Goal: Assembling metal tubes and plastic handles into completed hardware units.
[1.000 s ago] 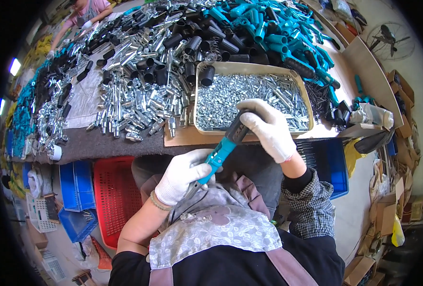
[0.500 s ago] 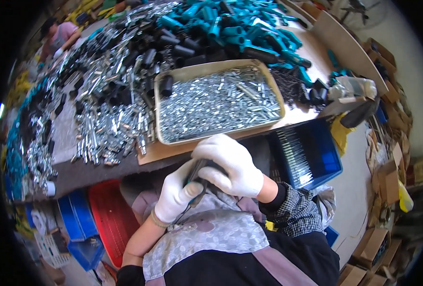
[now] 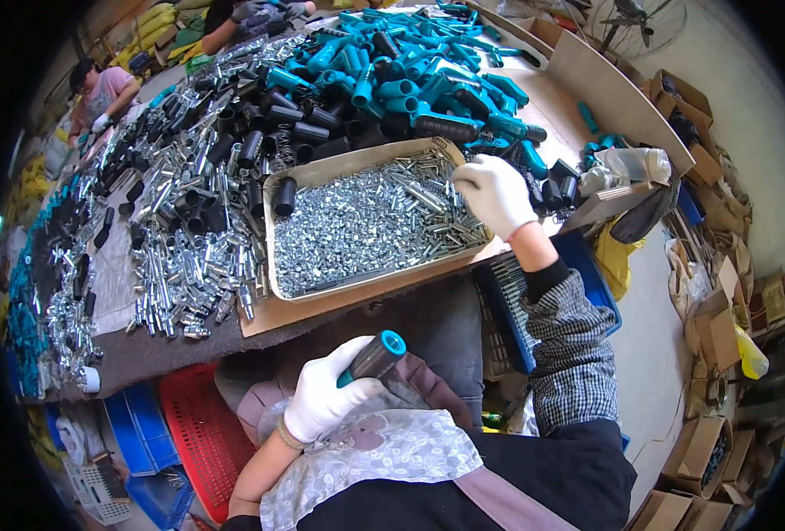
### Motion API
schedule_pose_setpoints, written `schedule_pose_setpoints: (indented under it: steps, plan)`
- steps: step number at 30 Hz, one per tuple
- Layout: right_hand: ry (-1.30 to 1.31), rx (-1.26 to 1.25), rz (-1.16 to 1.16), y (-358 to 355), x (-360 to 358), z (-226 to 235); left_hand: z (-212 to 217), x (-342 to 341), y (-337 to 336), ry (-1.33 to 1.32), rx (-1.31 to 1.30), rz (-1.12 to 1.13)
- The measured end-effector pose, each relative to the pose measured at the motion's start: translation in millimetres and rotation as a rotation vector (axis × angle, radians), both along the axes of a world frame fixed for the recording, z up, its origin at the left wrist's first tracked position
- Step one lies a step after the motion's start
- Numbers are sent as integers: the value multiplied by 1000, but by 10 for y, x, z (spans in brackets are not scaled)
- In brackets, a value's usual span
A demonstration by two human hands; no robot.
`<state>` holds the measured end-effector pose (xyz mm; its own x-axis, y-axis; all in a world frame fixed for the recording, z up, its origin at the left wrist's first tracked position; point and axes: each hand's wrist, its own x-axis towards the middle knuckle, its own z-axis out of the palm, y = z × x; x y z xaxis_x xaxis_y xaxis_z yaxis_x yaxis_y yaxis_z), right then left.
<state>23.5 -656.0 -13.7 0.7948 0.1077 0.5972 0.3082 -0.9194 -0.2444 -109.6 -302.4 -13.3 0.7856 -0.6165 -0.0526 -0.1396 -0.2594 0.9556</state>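
My left hand (image 3: 326, 396), in a white glove, is wrapped round a black-and-teal tool handle (image 3: 376, 356) in front of my apron. The handle tilts up and to the right, its round teal end with a hole facing up. My right hand (image 3: 497, 195), also gloved, hovers at the right side of a cream tray (image 3: 275, 239). Its fingers are curled together, and what they hold, if anything, is hidden. Inside the tray lie many small silvery metal pieces (image 3: 348, 221), with longer pins toward the right. A black sleeve (image 3: 284, 196) rests at the tray's left wall.
Beyond the tray are heaped teal tool bodies (image 3: 401, 93), black sleeves (image 3: 308, 133) and shiny metal parts (image 3: 167, 265). A blue bin (image 3: 606, 301) stands below the table on the right, a red basket (image 3: 193, 425) on the left. Other people (image 3: 105, 93) work at the far side.
My right hand has left the handle and moved up and right to the tray's edge. My left hand keeps the handle, whose teal end now shows. The view has shifted slightly.
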Motion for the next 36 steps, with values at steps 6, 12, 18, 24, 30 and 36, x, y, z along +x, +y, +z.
schedule_pose_setpoints:
  steps: [6, 12, 18, 24, 30, 36]
  plan:
    - [413, -289, -220, 321, 422, 19, 60, -16, -21, -60, 9, 15]
    - [255, -57, -218, 284, 314, 97, 38, 18, 137, -22, 4, 88]
    - [596, 789, 338, 882, -422, 573, -6, 162, 250, 124, -8, 172]
    - [711, 538, 506, 1358, -807, 640, 36, 241, 292, 66, -92, 244]
    - [506, 231, 645, 1649, -859, 381, -25, 258, 431, -448, 187, 107]
    - [252, 189, 583, 1040, 31, 503, -23, 185, 405, -409, 48, 201]
